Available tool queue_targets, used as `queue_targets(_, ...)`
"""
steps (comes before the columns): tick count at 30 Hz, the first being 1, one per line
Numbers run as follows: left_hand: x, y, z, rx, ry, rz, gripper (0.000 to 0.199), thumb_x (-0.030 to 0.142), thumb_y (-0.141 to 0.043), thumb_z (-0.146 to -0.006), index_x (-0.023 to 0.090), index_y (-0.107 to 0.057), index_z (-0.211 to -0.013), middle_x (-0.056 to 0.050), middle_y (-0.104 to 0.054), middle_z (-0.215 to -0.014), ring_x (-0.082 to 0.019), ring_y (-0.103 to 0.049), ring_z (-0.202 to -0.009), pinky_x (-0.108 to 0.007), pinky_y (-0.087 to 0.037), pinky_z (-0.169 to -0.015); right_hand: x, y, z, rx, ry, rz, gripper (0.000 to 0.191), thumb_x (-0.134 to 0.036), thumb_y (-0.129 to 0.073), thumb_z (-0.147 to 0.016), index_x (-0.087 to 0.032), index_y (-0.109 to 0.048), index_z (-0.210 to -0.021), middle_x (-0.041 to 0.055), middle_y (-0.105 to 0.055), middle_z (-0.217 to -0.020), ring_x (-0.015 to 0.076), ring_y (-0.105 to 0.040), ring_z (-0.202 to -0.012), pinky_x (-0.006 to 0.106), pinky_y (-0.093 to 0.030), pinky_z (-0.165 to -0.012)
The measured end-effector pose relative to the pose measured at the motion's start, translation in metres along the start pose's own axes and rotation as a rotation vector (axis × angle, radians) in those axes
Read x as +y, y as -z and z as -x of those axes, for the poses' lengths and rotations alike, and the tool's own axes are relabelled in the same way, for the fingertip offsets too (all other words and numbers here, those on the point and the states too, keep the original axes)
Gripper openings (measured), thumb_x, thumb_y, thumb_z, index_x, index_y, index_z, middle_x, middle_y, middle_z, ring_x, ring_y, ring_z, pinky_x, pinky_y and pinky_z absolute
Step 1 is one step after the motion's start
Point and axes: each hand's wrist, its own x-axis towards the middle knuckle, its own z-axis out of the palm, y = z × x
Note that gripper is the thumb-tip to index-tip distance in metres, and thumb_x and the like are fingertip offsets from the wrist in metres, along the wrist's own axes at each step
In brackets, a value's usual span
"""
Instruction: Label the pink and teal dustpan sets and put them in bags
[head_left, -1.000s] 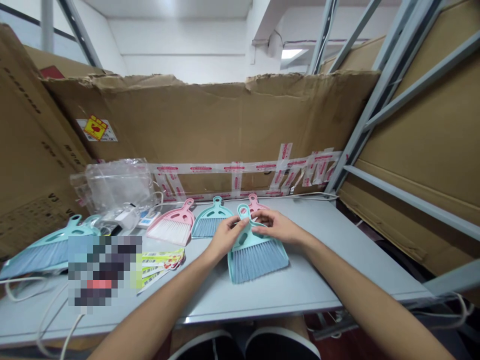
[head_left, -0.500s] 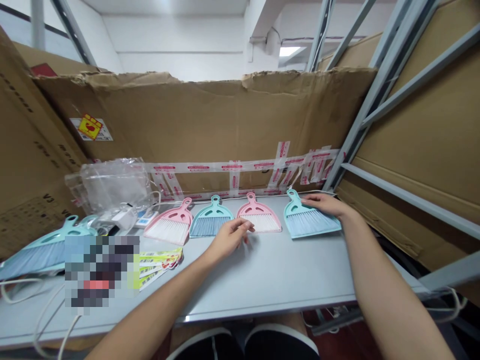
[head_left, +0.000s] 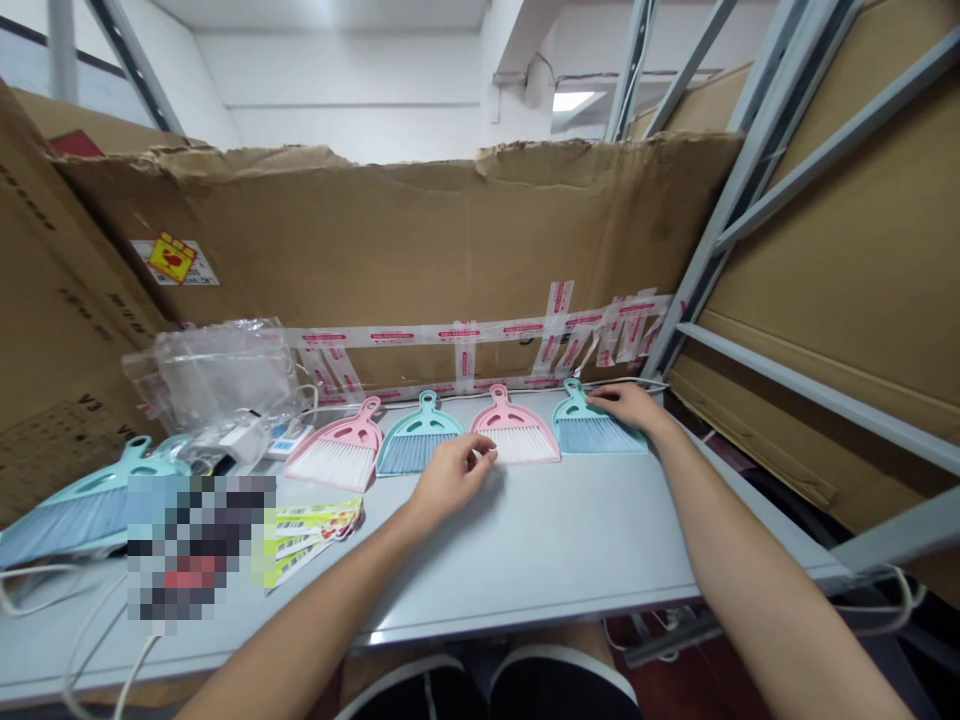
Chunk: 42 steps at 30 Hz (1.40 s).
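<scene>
Four dustpans, each with a small brush in it, form a row along the back of the table. At the right end is a teal dustpan (head_left: pixel 596 435) with blue bristles; my right hand (head_left: pixel 628 405) grips its upper right edge near the handle. Beside it lies a pink dustpan (head_left: pixel 517 425) with white bristles. My left hand (head_left: pixel 456 470) hovers in front of it, empty, fingers loosely bent and thumb apart, covering its lower left corner. Another teal dustpan (head_left: pixel 409 455) is partly behind that hand, and a second pink dustpan (head_left: pixel 345 440) sits at the left end, slightly turned.
More teal dustpans (head_left: pixel 112 485) lie at the table's left. Nearby are clear plastic bags (head_left: pixel 225 375), printed card labels (head_left: pixel 315 525), white cables (head_left: pixel 82 640) and a blurred patch. A tall cardboard sheet (head_left: pixel 390 245) backs the table (head_left: pixel 570 540); a metal rack (head_left: pixel 810 385) flanks the right.
The right-hand teal dustpan has moved left with my right hand, turned straighter and now lies close to the pink one. My left hand has shifted slightly left.
</scene>
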Motion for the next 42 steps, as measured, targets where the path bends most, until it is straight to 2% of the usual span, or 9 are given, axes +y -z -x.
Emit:
queue_targets(4, -0.012, 0.003, -0.001, -0.003, -0.16, -0.286, 0.022, 0.031, -0.068, -0.103, 0.023, -0.077, -0.122, -0.011, -0.078, -0.122, -0.031, -0.069, -0.115, -0.047, -0.057, -0.1, 0.0, 0.001, 0.0, -0.022, 0.041, -0.008, 0.033, -0.048, -0.075, -0.09, -0.022, -0.09, -0.101, 0.0118, -0.089, -0.116, 0.0357, -0.081, -0.11, 0.047, -0.06, -0.107)
queue_targets(9, -0.03, 0.008, -0.006, -0.047, -0.235, -0.362, 0.045, 0.043, -0.083, -0.097, 0.027, -0.075, -0.138, -0.014, -0.067, -0.152, -0.039, -0.057, -0.144, -0.062, -0.046, -0.122, -0.004, 0.001, 0.002, -0.054, 0.044, -0.042, 0.032, -0.045, -0.075, -0.089, -0.022, -0.091, -0.104, 0.0117, -0.088, -0.119, 0.0364, -0.08, -0.114, 0.05, -0.058, -0.112)
queue_targets(15, -0.044, 0.007, -0.013, -0.088, -0.182, -0.287, 0.043, 0.049, -0.08, -0.099, 0.026, -0.078, -0.135, -0.015, -0.069, -0.151, -0.04, -0.062, -0.141, -0.061, -0.047, -0.122, -0.013, 0.0, 0.005, -0.033, 0.011, -0.042, 0.03, -0.043, -0.076, -0.089, -0.021, -0.091, -0.102, 0.013, -0.088, -0.119, 0.0373, -0.08, -0.114, 0.05, -0.057, -0.113)
queue_targets(23, -0.043, 0.006, -0.013, -0.073, -0.191, -0.262, 0.041, 0.049, -0.08, -0.1, 0.026, -0.078, -0.133, -0.015, -0.07, -0.147, -0.037, -0.063, -0.139, -0.056, -0.049, -0.121, -0.017, 0.002, 0.006, -0.057, 0.021, -0.054, 0.032, -0.044, -0.075, -0.087, -0.021, -0.09, -0.103, 0.0127, -0.088, -0.12, 0.0372, -0.079, -0.115, 0.051, -0.055, -0.114)
queue_targets(27, -0.041, 0.007, -0.013, -0.072, -0.196, -0.26, 0.044, 0.048, -0.08, -0.1, 0.024, -0.076, -0.137, -0.015, -0.07, -0.147, -0.037, -0.064, -0.138, -0.056, -0.049, -0.121, -0.02, 0.001, 0.008, -0.047, 0.014, 0.014, 0.033, -0.042, -0.069, -0.091, -0.019, -0.088, -0.103, 0.014, -0.088, -0.116, 0.0353, -0.079, -0.109, 0.047, -0.056, -0.106)
queue_targets(32, -0.039, 0.006, -0.012, -0.062, -0.209, -0.267, 0.047, 0.047, -0.079, -0.099, 0.024, -0.074, -0.14, -0.016, -0.069, -0.148, -0.038, -0.061, -0.141, -0.058, -0.049, -0.122, -0.032, 0.001, 0.012, 0.134, 0.047, 0.199, 0.037, -0.049, -0.068, -0.093, -0.019, -0.086, -0.104, 0.0169, -0.084, -0.111, 0.0341, -0.075, -0.102, 0.044, -0.054, -0.098)
queue_targets(35, -0.038, 0.006, -0.012, -0.051, -0.222, -0.268, 0.047, 0.046, -0.08, -0.099, 0.023, -0.074, -0.139, -0.016, -0.069, -0.148, -0.039, -0.059, -0.143, -0.059, -0.049, -0.123, -0.048, 0.001, 0.016, 0.229, 0.095, 0.239, 0.035, -0.053, -0.068, -0.093, -0.021, -0.083, -0.094, 0.0158, -0.083, -0.104, 0.0332, -0.073, -0.1, 0.042, -0.053, -0.096)
queue_targets(37, -0.039, 0.006, -0.012, -0.049, -0.22, -0.271, 0.048, 0.046, -0.08, -0.098, 0.023, -0.074, -0.14, -0.016, -0.069, -0.148, -0.039, -0.058, -0.143, -0.06, -0.048, -0.123, -0.063, -0.001, 0.02, 0.156, 0.11, 0.175, 0.039, -0.058, -0.067, -0.093, -0.022, -0.081, -0.088, 0.0126, -0.082, -0.096, 0.0303, -0.071, -0.091, 0.04, -0.052, -0.088)
queue_targets(42, -0.039, 0.006, -0.011, -0.041, -0.21, -0.268, 0.051, 0.045, -0.081, -0.097, 0.025, -0.073, -0.143, -0.016, -0.069, -0.149, -0.04, -0.058, -0.143, -0.062, -0.047, -0.124, -0.095, -0.013, 0.031, -0.192, 0.1, -0.043, 0.055, -0.077, -0.078, -0.083, -0.021, -0.076, -0.079, 0.0044, -0.074, -0.075, 0.0212, -0.062, -0.07, 0.033, -0.046, -0.067)
